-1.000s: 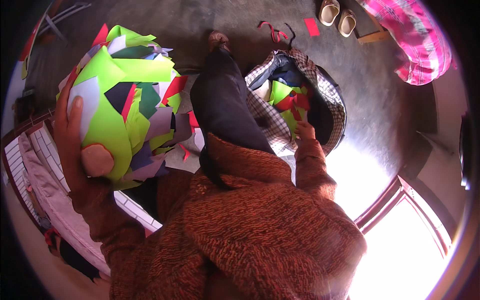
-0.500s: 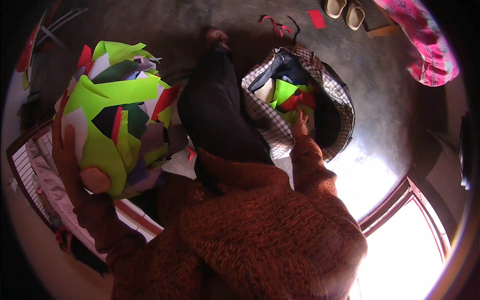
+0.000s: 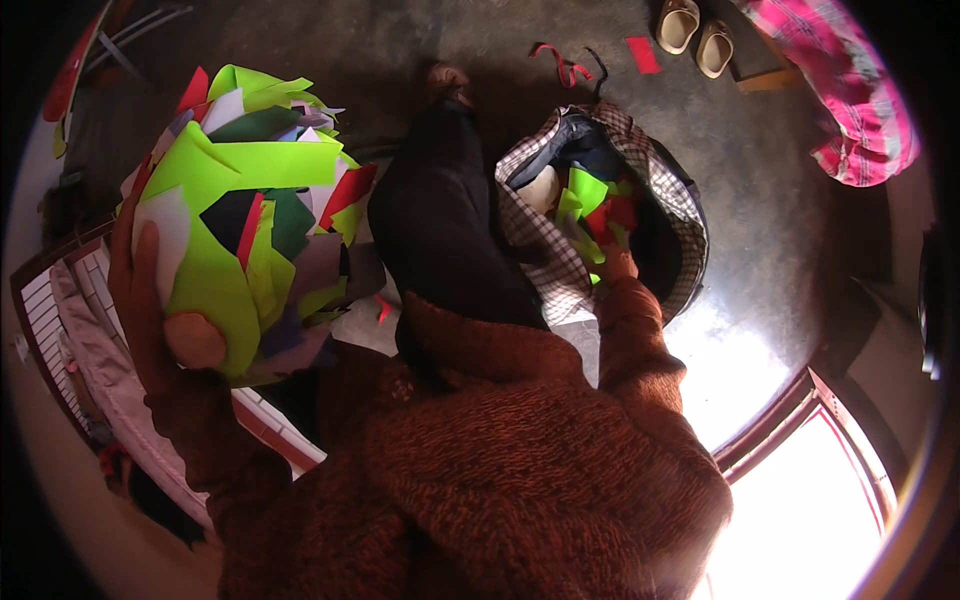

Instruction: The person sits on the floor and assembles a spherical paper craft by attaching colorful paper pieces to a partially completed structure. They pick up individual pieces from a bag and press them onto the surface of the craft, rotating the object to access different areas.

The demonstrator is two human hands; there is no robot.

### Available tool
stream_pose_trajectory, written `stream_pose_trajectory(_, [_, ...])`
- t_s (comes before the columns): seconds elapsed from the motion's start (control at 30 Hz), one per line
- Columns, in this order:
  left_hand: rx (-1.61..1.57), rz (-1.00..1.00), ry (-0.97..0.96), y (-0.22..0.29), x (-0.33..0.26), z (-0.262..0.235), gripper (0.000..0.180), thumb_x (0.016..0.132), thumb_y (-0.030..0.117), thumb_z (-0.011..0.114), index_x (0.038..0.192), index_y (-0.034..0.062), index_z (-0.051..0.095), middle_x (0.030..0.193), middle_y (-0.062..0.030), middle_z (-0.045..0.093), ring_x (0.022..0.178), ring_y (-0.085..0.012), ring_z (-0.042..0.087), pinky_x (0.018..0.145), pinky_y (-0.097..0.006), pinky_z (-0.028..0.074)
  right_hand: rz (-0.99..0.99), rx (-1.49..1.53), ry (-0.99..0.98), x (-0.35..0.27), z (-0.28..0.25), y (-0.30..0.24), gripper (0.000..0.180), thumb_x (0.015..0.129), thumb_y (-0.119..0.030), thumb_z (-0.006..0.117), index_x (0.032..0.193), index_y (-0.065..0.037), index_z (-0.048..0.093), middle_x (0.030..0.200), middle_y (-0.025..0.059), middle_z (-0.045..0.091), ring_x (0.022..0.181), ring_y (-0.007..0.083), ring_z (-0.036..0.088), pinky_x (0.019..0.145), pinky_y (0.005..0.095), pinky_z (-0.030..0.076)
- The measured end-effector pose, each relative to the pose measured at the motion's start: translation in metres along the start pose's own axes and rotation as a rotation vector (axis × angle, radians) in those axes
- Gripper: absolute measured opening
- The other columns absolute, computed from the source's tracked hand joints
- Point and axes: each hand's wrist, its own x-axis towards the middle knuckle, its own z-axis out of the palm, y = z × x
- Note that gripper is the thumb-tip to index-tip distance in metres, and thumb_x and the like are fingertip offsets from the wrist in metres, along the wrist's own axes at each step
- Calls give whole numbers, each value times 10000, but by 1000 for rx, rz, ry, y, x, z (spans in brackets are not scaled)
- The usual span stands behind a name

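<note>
A big bundle of fabric scraps (image 3: 230,260), mostly lime green with red, white, grey and dark green pieces, rests against my left side. My left hand (image 3: 140,265) holds it along its outer edge, fingers long against the scraps and thumb bent over a white piece. To the right stands a checked cloth bag (image 3: 545,250) with a dark lining, its mouth wide. Inside it lie more scraps (image 3: 588,188), lime green and red. My right hand (image 3: 620,262) reaches in over the near rim, its fingers closed among these scraps and partly hidden by them.
My dark-trousered leg (image 3: 435,200) stretches between bundle and bag. Beyond the bag, a red strip (image 3: 562,66), a red square (image 3: 643,55) and a pair of clogs (image 3: 696,38) lie on the floor. Pink plaid cloth (image 3: 850,90) hangs at the far right.
My right hand has moved slightly to the right and nearer in the bag, its fingers sinking into the scraps, which have shifted. My left hand keeps its hold on the bundle.
</note>
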Motion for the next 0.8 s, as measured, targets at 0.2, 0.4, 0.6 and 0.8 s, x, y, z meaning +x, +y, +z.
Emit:
stream_pose_trajectory(0.2, [-141,24,48,19,-4,5,405,946,207,434,1296,5,471,1270,-132,507,1141,-202,477,982,-274,331,-135,272,273,-33,-70,-8,475,625,-338,812,951,-30,658,877,136,677,825,245,658,741,351,503])
stream_pose_trajectory(0.4, [-306,-139,135,36,-9,11,395,939,253,483,1244,3,513,1183,-91,550,1071,-164,493,941,-250,351,-273,1040,218,-48,-112,-18,413,710,-193,770,1052,-27,611,915,55,651,846,132,596,778,299,472])
stream_pose_trajectory(0.6, [-292,-106,161,20,-10,7,367,915,184,517,1228,-7,535,1201,-113,557,1108,-174,510,968,-263,354,-305,853,446,-50,-105,-25,532,684,-160,790,1155,-54,567,1013,87,641,919,176,609,826,308,477])
stream_pose_trajectory(0.8, [-346,-87,179,17,-10,7,359,907,205,558,1204,3,557,1132,-96,586,1049,-157,530,922,-249,378,-159,504,473,-53,-111,-15,501,658,-278,783,1076,-47,631,907,112,678,838,188,651,760,317,498])
